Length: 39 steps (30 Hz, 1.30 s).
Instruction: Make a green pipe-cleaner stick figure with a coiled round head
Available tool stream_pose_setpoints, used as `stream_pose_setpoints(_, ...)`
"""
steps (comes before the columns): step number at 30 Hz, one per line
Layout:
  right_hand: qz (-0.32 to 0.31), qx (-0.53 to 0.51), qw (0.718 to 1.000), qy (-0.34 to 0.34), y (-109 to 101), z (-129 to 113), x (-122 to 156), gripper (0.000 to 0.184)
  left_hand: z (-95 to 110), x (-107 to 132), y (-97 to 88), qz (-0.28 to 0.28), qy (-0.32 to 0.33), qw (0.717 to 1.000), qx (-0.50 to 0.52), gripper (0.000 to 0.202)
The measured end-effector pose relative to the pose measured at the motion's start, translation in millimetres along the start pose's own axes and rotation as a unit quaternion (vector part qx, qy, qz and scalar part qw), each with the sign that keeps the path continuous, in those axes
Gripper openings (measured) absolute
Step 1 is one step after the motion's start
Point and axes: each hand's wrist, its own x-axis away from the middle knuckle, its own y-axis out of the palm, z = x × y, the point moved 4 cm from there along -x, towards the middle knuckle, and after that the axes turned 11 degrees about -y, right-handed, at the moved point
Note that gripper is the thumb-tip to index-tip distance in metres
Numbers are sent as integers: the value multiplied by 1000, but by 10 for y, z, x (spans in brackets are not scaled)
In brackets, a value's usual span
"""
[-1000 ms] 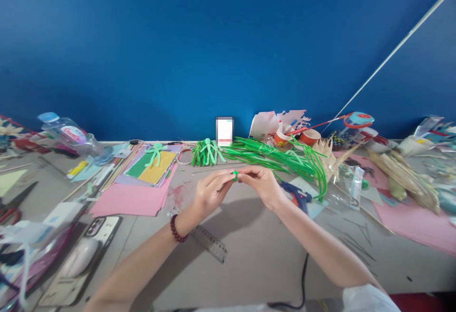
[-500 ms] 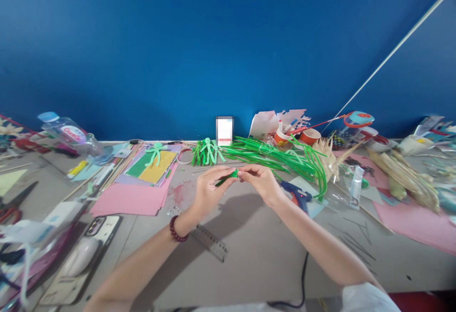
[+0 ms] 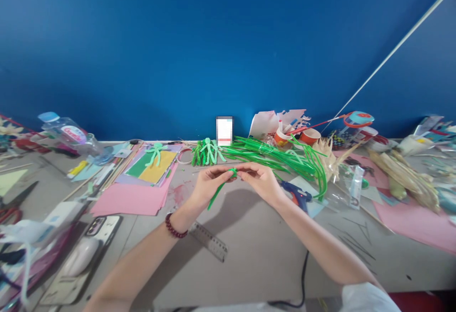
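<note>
Green stem in fingers; bottle label blurred

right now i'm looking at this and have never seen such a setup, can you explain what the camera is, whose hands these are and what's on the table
There is no robot here: these are a person's own bare left hand and right hand. The view comes from one camera worn on that person's head, looking forward and down.

Both hands hold a green strip, bunched at the fingertips, with its tail hanging below the left hand.

On the table lie a ruler, a glue gun, pink paper, a phone and a pile of green stems. Behind is a blue wall.
</note>
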Motion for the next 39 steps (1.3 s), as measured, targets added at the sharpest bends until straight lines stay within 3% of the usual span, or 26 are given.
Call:
stream_pose_setpoints(9,-48,48,993,-96,-12,-22,-21,20,-21,21,16,-25,-76,995,57,21)
stream_pose_setpoints(20,-105,116,974,-165,-63,34,-94,24,56,64,80,-110,-177,969,129,22)
stream_pose_setpoints(27,-109,67,981,-149,-81,99,-120,22,26,30,21,-122,-160,974,103,30)
stream_pose_setpoints(33,-112,64,982,-135,-83,119,-114,20,24,52,54,-118,-150,975,110,17)
stream_pose_setpoints(39,-76,78,987,-117,-106,172,-123,19,-17,42,44,-105,-180,977,33,26)
